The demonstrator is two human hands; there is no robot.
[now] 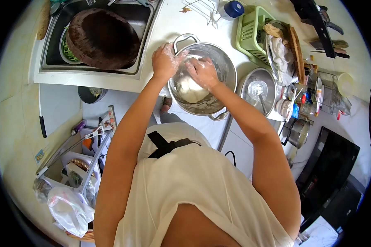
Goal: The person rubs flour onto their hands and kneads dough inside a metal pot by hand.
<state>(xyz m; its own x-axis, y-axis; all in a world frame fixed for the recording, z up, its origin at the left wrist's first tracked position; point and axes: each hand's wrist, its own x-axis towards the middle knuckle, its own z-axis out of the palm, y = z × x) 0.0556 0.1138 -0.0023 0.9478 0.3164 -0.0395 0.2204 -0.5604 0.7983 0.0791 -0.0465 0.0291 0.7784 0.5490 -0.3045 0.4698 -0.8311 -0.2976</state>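
A wide metal pot [228,68] with two loop handles stands at the counter's front edge, flour smeared on its inner wall. Inside it lies a pale lump of dough [191,91]. My left hand [165,62], dusted with flour, grips the pot's left rim beside the upper handle, thumb towards the inside. My right hand [203,72] is down in the pot with its fingers curled onto the far part of the dough. White flour coats those fingers too, and their tips are partly hidden.
Right of the pot sits a metal bowl [245,88] holding a ladle-like utensil. Behind it is a green plastic basket [244,35], near a blue-lidded jar [233,9]. At left, a sink [146,45] holds a thick round brown board [103,39] over a bowl of greens.
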